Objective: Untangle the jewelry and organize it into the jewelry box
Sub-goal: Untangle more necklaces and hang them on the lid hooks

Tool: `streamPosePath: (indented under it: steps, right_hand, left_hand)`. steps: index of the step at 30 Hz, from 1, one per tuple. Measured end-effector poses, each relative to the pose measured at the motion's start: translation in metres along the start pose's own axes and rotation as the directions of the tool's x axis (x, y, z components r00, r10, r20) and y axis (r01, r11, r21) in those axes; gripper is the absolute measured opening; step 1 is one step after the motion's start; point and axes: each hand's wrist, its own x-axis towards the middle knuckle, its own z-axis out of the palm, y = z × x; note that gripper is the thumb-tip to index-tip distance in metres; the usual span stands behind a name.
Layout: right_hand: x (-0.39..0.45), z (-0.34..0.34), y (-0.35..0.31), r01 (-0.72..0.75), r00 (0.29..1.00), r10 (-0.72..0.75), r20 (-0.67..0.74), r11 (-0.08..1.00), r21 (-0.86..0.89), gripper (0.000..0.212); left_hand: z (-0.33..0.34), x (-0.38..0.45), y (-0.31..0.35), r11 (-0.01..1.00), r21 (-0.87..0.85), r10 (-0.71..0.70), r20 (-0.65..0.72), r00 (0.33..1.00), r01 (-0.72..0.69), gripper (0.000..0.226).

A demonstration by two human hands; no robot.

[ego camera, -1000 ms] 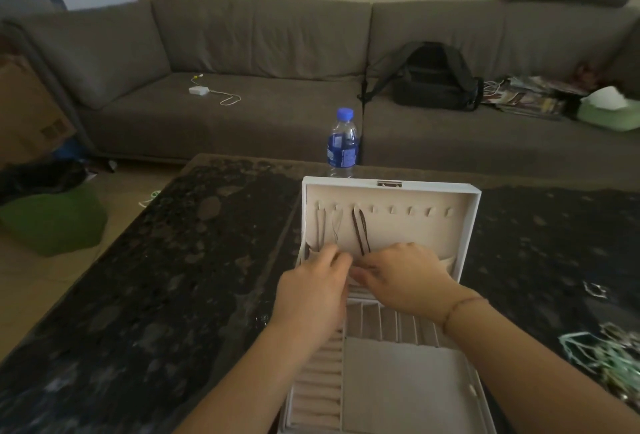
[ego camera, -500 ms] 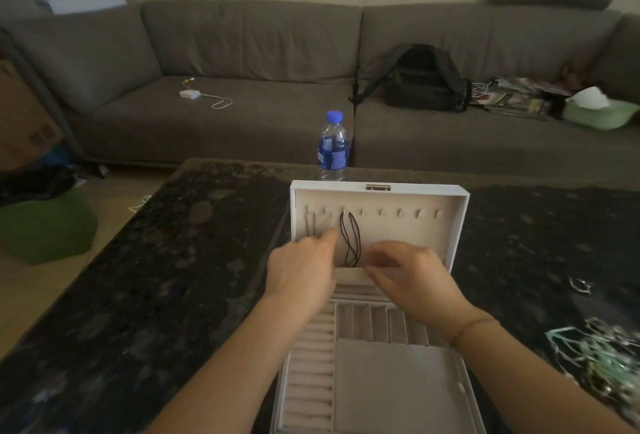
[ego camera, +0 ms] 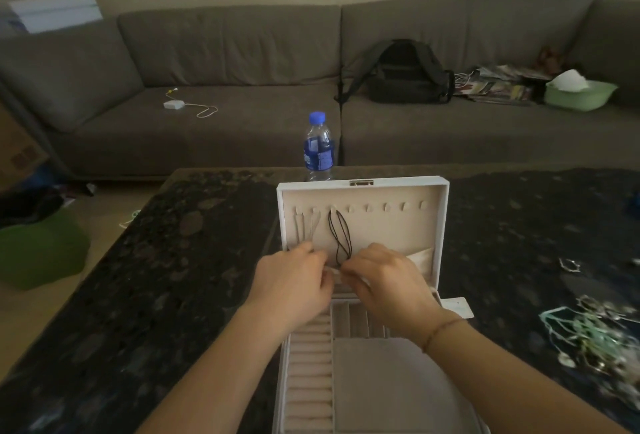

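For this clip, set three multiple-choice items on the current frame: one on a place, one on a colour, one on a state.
1. Where does the black cord necklace hang?
A. On a hook inside the raised lid of the jewelry box
B. On the sofa
C. Round the bottle

2. What colour is the cap of the water bottle?
A. Red
B. Blue
C. White

3. What are the left hand and right hand doing?
A. Resting flat on the table
B. Lifting the bottle
C. Meeting, fingers curled, at the lid's lower pocket edge

Key: 1 A, the cord loops down from the third hook from the left. 2 B, the cap is plainly blue. 3 C, both hands' fingertips come together just below the cord.
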Motion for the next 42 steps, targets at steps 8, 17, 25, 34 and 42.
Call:
streamPosePath:
  steps: [8,17,25,34,42]
  right_hand:
    - [0.012,0.008,-0.005,-0.199,0.969,0.191,-0.154,0.979,-0.039,0.002]
    - [-0.025,-0.044,-0.003,-0.299,0.915,0.238,-0.327,0.943,-0.149,0.003]
    - [-0.179,-0.186,0.049,-0.654,0.555,0.584,-0.592,0.746,0.124,0.011]
    - [-0.262,-0.17,0.055,-0.624,0.713,0.636,0.295,0.768,-0.146,0.012]
    - [-0.268,-0.153,0.032,-0.494,0.801,0.491,0.344,0.865,-0.083,0.014]
  left_hand:
    - [0.017,-0.005,-0.004,0.99,-0.125,-0.091,-0.227,0.97,0.063,0.019]
    - [0.024,-0.011,0.001,0.99,-0.033,-0.138,-0.311,0.94,0.134,0.005]
    - [0.008,-0.007,0.024,0.899,-0.264,-0.421,-0.293,0.859,0.35,0.011]
    - [0.044,-0.1,0.196,0.845,-0.243,0.389,-0.331,0.86,-0.476,0.018]
    - [0.06,-0.138,0.253,0.835,-0.456,0.256,-0.172,0.951,-0.307,0.019]
